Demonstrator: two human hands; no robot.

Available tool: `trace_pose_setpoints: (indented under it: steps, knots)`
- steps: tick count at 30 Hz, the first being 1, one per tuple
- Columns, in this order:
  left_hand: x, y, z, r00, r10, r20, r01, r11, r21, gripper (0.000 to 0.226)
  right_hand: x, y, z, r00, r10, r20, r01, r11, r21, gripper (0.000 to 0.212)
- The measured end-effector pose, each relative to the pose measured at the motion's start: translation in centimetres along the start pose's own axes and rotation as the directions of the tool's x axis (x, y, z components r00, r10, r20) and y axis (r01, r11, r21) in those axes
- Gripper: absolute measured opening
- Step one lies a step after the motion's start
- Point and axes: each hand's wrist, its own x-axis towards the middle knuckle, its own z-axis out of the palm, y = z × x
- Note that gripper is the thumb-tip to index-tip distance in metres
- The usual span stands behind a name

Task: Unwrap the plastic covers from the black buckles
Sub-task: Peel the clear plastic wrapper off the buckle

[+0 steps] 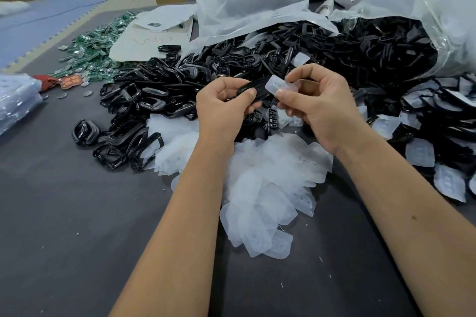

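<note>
Grips [262,95] amid perhaps bare buckles [154,90].

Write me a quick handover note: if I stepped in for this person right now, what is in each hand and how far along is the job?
Left hand grips a black buckle. Right hand pinches its plastic cover, partly pulled off.
Done: pile of empty covers on the table, bare buckles to the left.
Left: wrapped buckles on the right, plus many in the big bag.

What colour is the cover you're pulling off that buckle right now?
Translucent milky white; the plastic cover shows best in the head view, pinched by the right hand.
</note>
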Motion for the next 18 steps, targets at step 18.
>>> trace_pose_setpoints:
  steps: [18]
  knots:
    - [-0.28, 0.01, 0.38, 0.999, 0.052, -0.006, -0.051, 0.998, 0.022, 0.023, 0.03, 0.07, 0.17, 0.982, -0.154, -0.107, 0.149, 0.987, -0.051, 0.002]
